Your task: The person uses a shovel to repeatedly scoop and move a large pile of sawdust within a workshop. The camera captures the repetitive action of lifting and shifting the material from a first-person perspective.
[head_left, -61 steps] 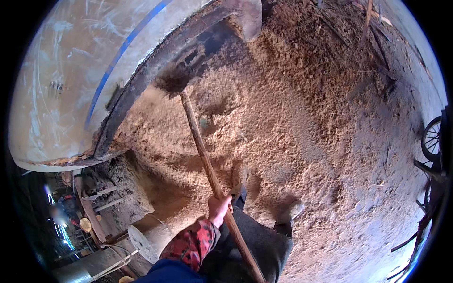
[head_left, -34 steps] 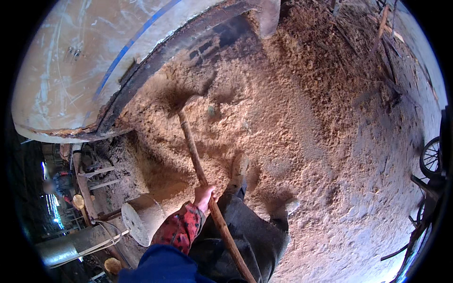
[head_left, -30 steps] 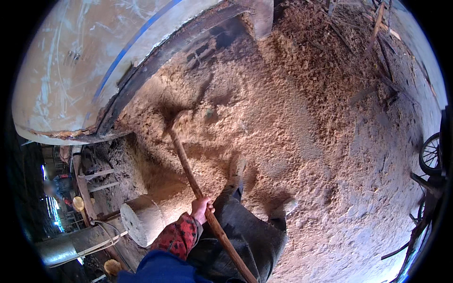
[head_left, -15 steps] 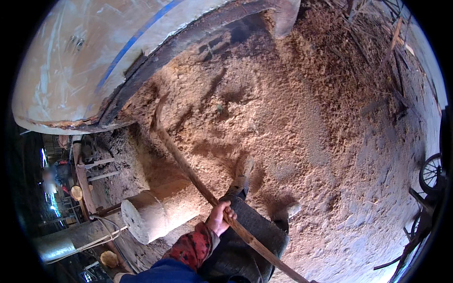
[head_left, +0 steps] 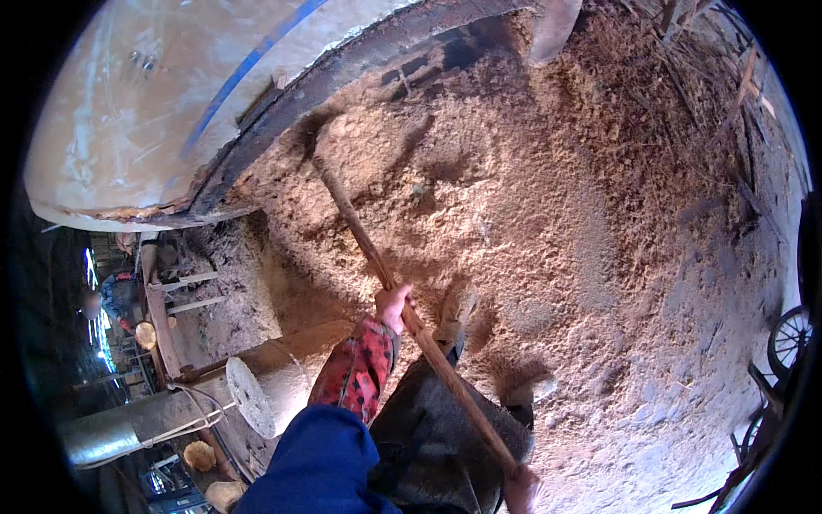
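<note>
A long wooden handle (head_left: 355,227) slants from beneath the tabletop down to the lower right. Its far end runs into the sawdust (head_left: 565,214), and no tool head can be made out there. My left hand (head_left: 394,308), below a red-and-black patterned cuff, is wrapped round the handle at mid-length. At its near end my right hand (head_left: 521,492) is closed on it, partly cut off and a little blurred. Under the handle are my dark-clothed legs (head_left: 437,420), with my shoes standing in the sawdust.
A big pale tabletop (head_left: 137,111) with a blue stripe overhangs the upper left. A pale cylinder (head_left: 253,398) lies left of my legs, joined to a metal pipe (head_left: 103,439). Broken sticks (head_left: 728,111) lie upper right; a spoked wheel (head_left: 789,343) stands at right. Another person (head_left: 118,295) is far left.
My left hand has moved up and further along the handle. My right hand has come into view at the near end. The handle's far end has shifted up and right in the picture.
</note>
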A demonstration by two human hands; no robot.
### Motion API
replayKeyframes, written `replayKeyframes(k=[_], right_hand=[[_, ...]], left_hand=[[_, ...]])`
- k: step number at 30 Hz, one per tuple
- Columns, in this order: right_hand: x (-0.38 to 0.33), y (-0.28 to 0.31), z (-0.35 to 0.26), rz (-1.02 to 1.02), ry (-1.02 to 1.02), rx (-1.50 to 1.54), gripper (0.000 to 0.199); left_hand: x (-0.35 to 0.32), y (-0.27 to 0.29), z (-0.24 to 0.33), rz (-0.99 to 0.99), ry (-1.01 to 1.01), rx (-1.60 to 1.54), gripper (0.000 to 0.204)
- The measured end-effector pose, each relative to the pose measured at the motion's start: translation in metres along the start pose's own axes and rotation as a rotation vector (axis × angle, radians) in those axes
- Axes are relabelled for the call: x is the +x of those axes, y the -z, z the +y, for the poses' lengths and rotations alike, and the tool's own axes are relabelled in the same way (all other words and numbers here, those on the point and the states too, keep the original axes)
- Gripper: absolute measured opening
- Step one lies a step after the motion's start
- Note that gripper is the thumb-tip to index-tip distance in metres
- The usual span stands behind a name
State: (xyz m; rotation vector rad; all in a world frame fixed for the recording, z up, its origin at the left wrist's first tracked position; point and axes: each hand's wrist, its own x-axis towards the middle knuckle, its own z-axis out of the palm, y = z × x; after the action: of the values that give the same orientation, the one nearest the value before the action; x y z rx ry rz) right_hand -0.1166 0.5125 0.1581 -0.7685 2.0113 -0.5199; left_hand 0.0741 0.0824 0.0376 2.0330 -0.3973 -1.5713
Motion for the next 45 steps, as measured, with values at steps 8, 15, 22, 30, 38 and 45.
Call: replayKeyframes(k=[8,15,22,30,38,45], right_hand=[[-0.093,-0.006,0.044,-0.2,-0.356,-0.057,0.031],[-0.134,0.019,0.078,-0.331,-0.391,-0.112,0.031],[-0.144,0.083,0.081,0.004,-0.446,-0.313,0.036],[-0.131,0.128,-0.003,-0.496,-0.454,-0.126,0.038],[-0.189,0.181,0.056,-0.428,-0.279,-0.709,0.028],[-0.233,0.391,0.019,0.037,-0.338,-0.81,0.025]], left_hand=[[-0.065,-0.016,-0.06,-0.033,0.035,0.156,0.014],[-0.109,-0.025,-0.104,-0.08,0.117,0.072,0.015],[-0.149,-0.035,-0.113,-0.565,0.339,-0.411,0.01],[-0.118,-0.046,-0.154,-0.418,0.444,-0.214,0.011],[-0.178,-0.085,-0.229,-0.336,0.636,-0.279,0.02],[-0.323,-0.171,-0.255,-0.472,0.895,-0.422,0.019]])
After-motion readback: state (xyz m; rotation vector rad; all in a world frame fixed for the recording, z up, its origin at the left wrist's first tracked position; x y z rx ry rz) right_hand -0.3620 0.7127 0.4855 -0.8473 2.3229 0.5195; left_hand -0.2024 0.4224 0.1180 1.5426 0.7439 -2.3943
